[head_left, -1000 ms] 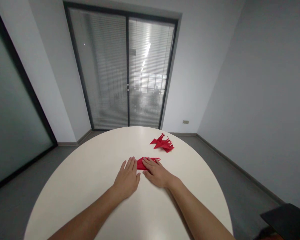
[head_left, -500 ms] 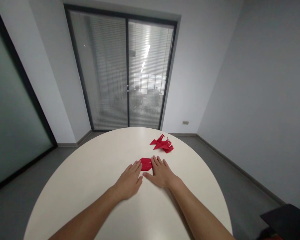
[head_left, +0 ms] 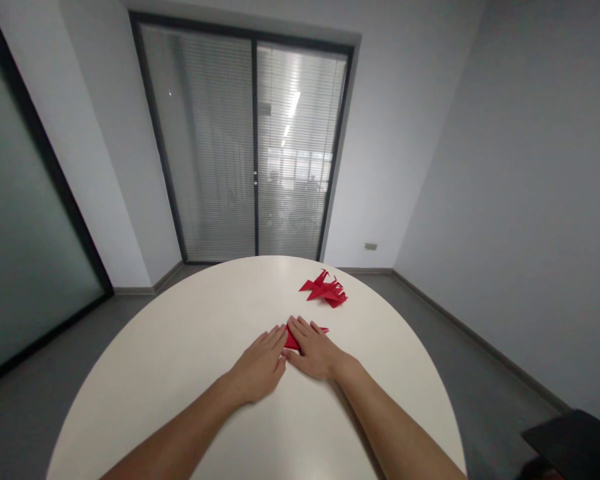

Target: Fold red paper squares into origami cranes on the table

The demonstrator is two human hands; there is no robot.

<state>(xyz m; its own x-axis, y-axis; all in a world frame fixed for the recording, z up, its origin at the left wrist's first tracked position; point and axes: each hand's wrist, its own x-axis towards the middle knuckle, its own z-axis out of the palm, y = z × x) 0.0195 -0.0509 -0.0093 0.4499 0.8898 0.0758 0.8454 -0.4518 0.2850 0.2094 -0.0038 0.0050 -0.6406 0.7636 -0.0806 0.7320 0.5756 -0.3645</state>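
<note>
Both my hands lie flat on a folded red paper [head_left: 292, 342] near the middle of the round white table [head_left: 180, 360]. My left hand [head_left: 261, 363] rests palm down with fingers stretched out, its fingertips at the paper's left edge. My right hand [head_left: 313, 348] presses flat over most of the paper, fingers extended toward the left. Only a small red sliver shows between the hands, with a tip poking out at the right. Farther back on the table lies a pile of folded red paper figures [head_left: 326, 290].
Glass sliding doors with blinds [head_left: 253, 143] stand behind the table. A dark glass panel [head_left: 25, 233] is at the left and a grey wall at the right. A dark object [head_left: 575, 437] sits at the lower right corner.
My right hand slid left over the red paper and now covers most of it. My left hand stayed flat beside it, its fingers closer to the right hand.
</note>
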